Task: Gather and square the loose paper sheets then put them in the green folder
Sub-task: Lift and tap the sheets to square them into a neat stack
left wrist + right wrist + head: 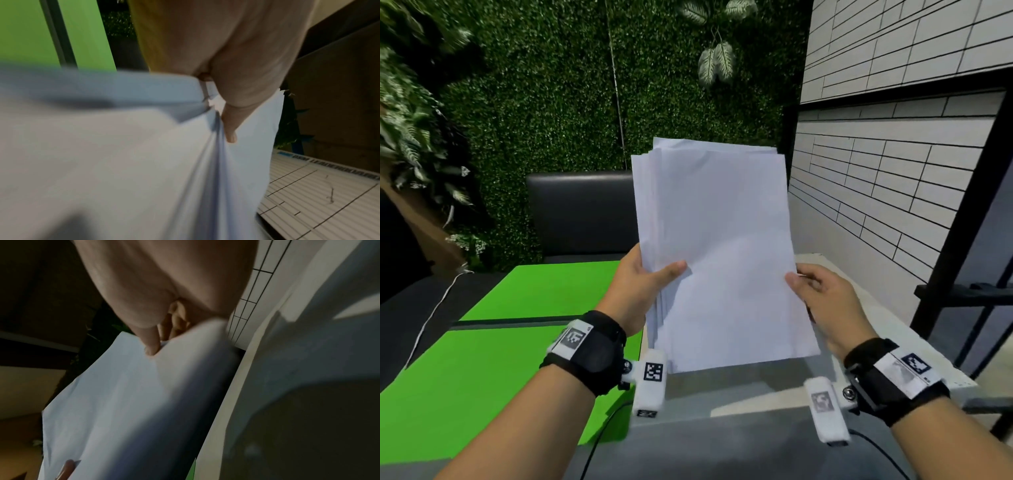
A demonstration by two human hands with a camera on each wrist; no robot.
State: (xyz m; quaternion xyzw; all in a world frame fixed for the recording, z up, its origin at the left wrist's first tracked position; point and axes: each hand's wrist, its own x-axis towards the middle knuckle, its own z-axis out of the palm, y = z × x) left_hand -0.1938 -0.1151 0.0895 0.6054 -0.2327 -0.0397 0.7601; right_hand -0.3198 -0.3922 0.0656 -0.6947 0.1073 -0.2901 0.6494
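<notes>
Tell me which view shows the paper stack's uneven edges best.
The head view: the whole paper stack shows upright between both hands, sheets fanned out along its left and top edges. The left wrist view shows a blurred edge-on slice; the right wrist view shows only a blurred face.

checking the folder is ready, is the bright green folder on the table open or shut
Open. The bright green folder lies spread flat, two panels either side of a dark centre crease, beside the white paper sheets held by the left hand and right hand.

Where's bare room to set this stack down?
Both halves of the open green folder, left of the left hand, lie bare. A grey table strip shows below the paper stack, bordered by the wrist cameras. Right of the right hand it is narrow, by the wall.
</notes>
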